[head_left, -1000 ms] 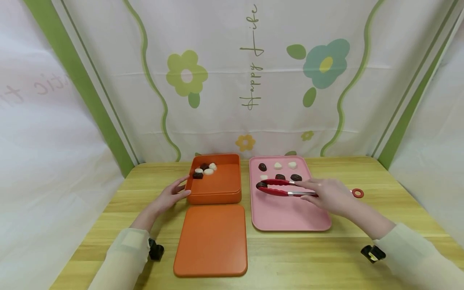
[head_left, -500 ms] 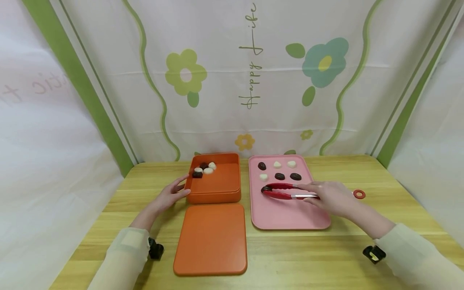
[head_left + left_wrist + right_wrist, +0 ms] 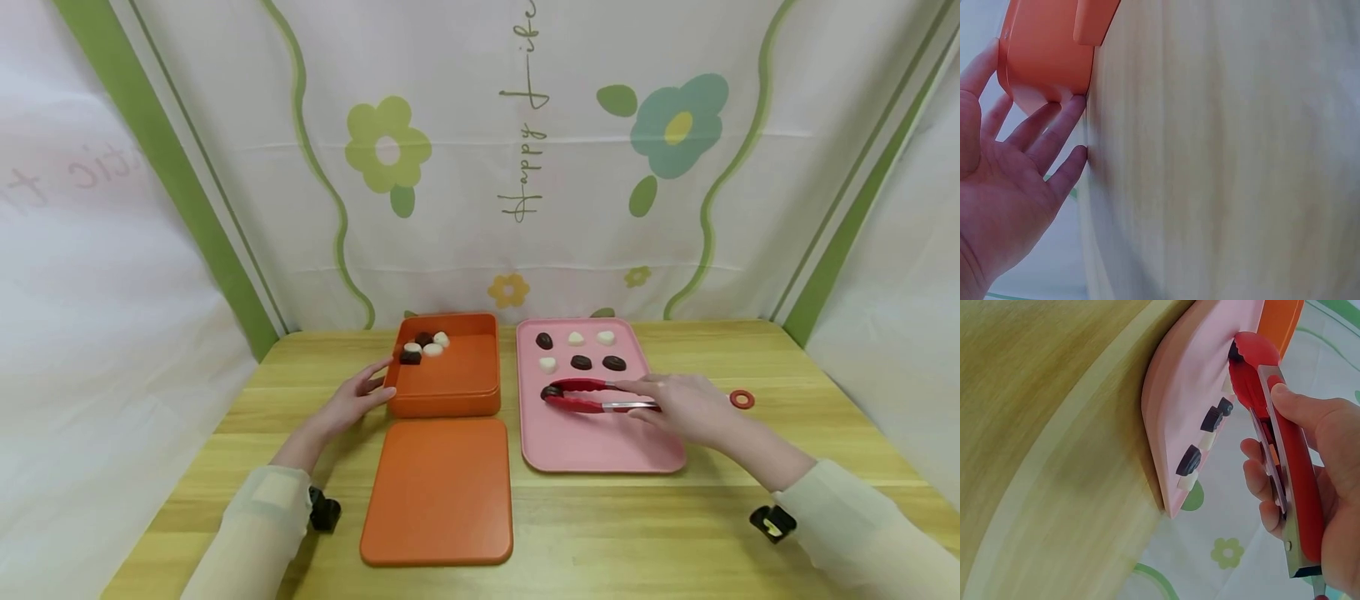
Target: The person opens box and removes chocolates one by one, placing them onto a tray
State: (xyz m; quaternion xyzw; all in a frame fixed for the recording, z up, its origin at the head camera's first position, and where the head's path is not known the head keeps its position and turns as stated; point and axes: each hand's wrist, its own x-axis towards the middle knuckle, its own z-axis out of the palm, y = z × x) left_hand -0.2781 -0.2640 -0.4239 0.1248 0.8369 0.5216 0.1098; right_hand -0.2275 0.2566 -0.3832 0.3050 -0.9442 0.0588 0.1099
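Note:
My right hand (image 3: pixel 692 408) grips red-tipped metal tongs (image 3: pixel 1294 481), thumb on one arm and fingers round the other. Between the tongs' tips is a dark chocolate (image 3: pixel 552 392), low over or on the pink tray (image 3: pixel 600 442); I cannot tell if it touches. Behind it, two rows of dark and white chocolates sit on the tray, among them a white one (image 3: pixel 548 364) and a dark one (image 3: pixel 614 363). My left hand (image 3: pixel 350 404) touches the left side of an orange box (image 3: pixel 446 406) with extended fingers. Several chocolates, including a white one (image 3: pixel 432 350), lie inside the box.
An orange lid (image 3: pixel 437 492) lies flat in front of the box on the wooden table (image 3: pixel 622 533). A white curtain (image 3: pixel 465 233) with printed flowers hangs behind the table, and white cloth hangs at both sides.
My right hand's tongs have moved slightly right and nearer to me with the dark chocolate, then stayed about there. My left hand stays at the box.

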